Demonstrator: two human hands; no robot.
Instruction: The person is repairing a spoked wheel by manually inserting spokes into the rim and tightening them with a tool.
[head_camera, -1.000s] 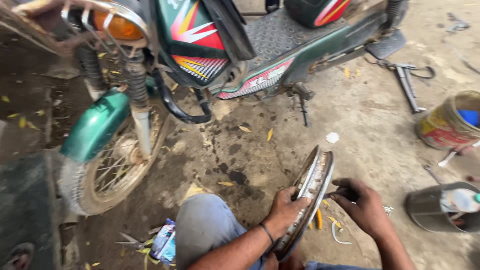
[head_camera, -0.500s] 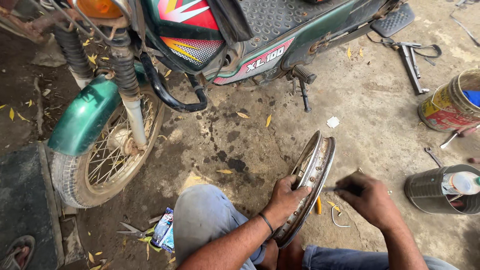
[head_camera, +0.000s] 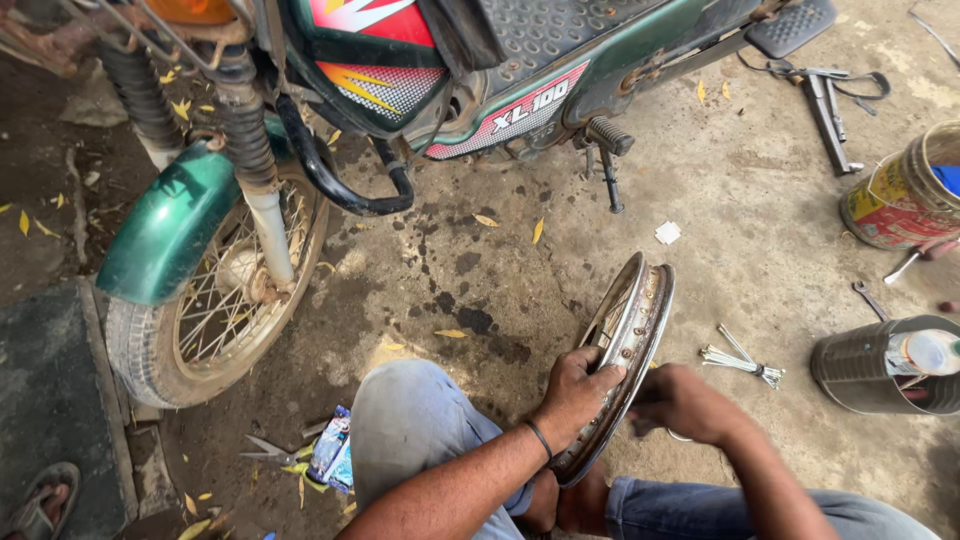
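Below the green moped's spoked front wheel (head_camera: 215, 300), on stained concrete floor (head_camera: 500, 270), we steady a bare chrome wheel rim (head_camera: 640, 310) upright between our knees; left hand (head_camera: 580, 385) grips its edge, right hand (head_camera: 685, 403) curls against its other side, grasp unclear.

A bare metal wheel rim (head_camera: 632, 345), dulled and speckled with rust yet faintly shiny along its edge, was gripped by the left hand (head_camera: 577, 385) and touched by the right hand (head_camera: 683, 403). Just right of the grip, a bundle of thin bright metal spokes (head_camera: 741, 359) was seen on rough, oil-stained concrete floor (head_camera: 480, 290). Further right, a dull grey metal tin (head_camera: 880, 365) was noted. Up and left of the grip, a glossy green painted mudguard (head_camera: 165, 235) was seen over a matt, dusty rubber tyre (head_camera: 135, 350).
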